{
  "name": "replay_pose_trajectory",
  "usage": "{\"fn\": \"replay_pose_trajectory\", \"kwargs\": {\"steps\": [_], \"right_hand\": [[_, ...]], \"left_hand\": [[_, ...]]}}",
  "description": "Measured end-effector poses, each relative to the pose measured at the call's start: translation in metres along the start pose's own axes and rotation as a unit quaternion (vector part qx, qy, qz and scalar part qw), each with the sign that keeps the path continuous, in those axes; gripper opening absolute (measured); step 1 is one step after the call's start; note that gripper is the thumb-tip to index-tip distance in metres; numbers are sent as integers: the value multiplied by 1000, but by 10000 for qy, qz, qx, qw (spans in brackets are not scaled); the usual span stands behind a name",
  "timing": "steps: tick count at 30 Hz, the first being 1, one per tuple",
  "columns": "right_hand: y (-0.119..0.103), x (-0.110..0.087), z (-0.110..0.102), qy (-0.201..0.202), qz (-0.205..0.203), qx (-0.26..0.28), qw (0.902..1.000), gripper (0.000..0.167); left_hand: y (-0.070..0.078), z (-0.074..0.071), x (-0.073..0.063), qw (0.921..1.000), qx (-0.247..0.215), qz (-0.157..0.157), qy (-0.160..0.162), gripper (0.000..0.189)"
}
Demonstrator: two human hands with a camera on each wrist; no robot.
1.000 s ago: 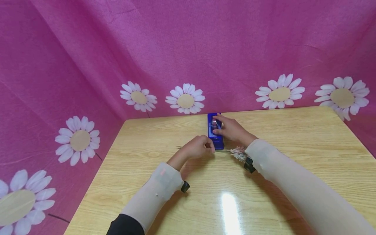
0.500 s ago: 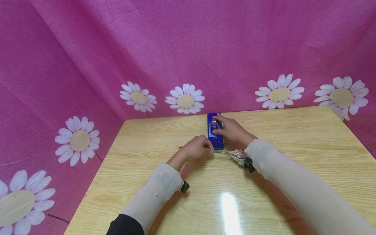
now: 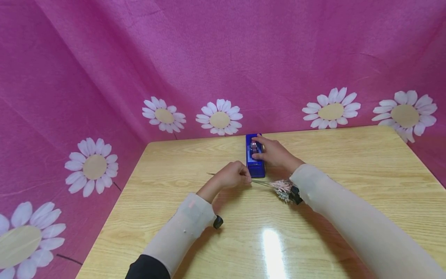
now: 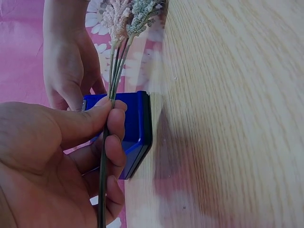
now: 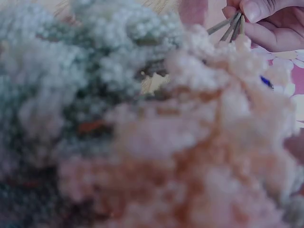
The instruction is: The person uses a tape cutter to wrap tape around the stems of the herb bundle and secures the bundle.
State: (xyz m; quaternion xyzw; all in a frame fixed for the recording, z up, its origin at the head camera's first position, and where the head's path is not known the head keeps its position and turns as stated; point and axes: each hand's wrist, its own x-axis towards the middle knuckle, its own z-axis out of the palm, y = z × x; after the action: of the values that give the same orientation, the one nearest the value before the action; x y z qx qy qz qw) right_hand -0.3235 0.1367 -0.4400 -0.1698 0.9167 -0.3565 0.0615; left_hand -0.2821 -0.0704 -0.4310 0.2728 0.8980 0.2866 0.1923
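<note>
My left hand (image 3: 232, 175) pinches a bunch of thin flower stems (image 4: 115, 71) between thumb and fingers, just in front of a blue tape dispenser (image 3: 256, 169). Pale pink and grey-green flower heads (image 3: 280, 188) point to the right, near the right wrist. In the right wrist view the flower heads (image 5: 190, 137), large and blurred, fill most of the picture and hide the right hand. My right hand (image 3: 277, 153) holds the dispenser from its right side, thumb and finger spread across the tape roll (image 3: 254, 146). The stem ends (image 3: 210, 173) stick out left behind the left hand.
A light wood-grain table (image 3: 167, 209) lies under everything, its far edge meeting a pink curtain (image 3: 271, 58) printed with large daisies. A black wrist camera (image 3: 295, 195) sits below the right sleeve, and another camera (image 3: 218, 222) by the left sleeve.
My left hand has shifted slightly left with the stems, showing more stem beyond the fingers. The flower heads have turned a little. The right hand and the dispenser stay in place.
</note>
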Motion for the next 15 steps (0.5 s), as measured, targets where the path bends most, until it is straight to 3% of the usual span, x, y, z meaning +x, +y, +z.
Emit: {"fn": "replay_pose_trajectory", "kwargs": {"steps": [15], "right_hand": [[-1, -1, -2, -85, 52, -33, 9999, 70]], "left_hand": [[-6, -1, -3, 9998, -114, -17, -134, 20]]}}
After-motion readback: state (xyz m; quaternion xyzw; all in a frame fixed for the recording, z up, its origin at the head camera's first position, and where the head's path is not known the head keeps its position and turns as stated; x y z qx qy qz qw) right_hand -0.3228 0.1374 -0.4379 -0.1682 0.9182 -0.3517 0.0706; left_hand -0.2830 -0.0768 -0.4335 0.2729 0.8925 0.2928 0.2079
